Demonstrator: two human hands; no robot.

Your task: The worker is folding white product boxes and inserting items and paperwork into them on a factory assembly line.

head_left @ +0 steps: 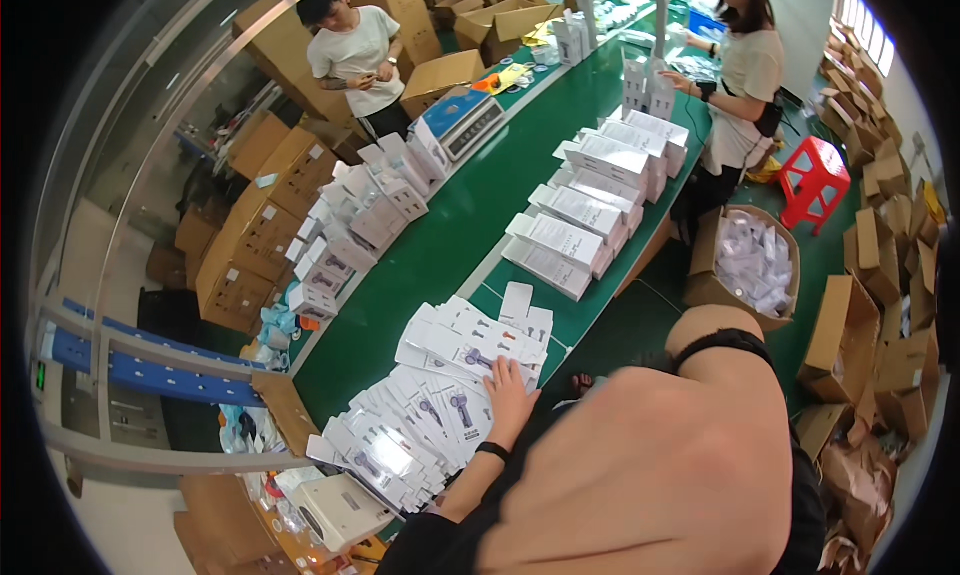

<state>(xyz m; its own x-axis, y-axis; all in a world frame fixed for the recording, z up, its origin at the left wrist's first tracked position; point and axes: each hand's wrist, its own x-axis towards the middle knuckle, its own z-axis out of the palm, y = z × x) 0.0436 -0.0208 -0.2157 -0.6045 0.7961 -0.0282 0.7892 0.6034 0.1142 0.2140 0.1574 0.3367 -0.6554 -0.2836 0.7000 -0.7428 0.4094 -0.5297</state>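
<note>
My left hand (512, 393) lies with fingers spread on a fanned stack of flat white printed cartons (450, 340) at the near edge of the green table. More flat cartons (390, 440) overlap in a spread just left of it, toward the near end. A dark band circles my left wrist. Very close to the camera, my right hand (640, 475) fills much of the lower right, blurred. Its fingers are out of sight, so what it holds, if anything, does not show. A black band (725, 345) is on that arm.
Rows of standing white boxes (590, 200) line the right side of the green table (440, 240); others (365, 215) stand on the left. Two people work at the far end. An open carton of white packets (750, 265) and a red stool (815, 183) stand at right.
</note>
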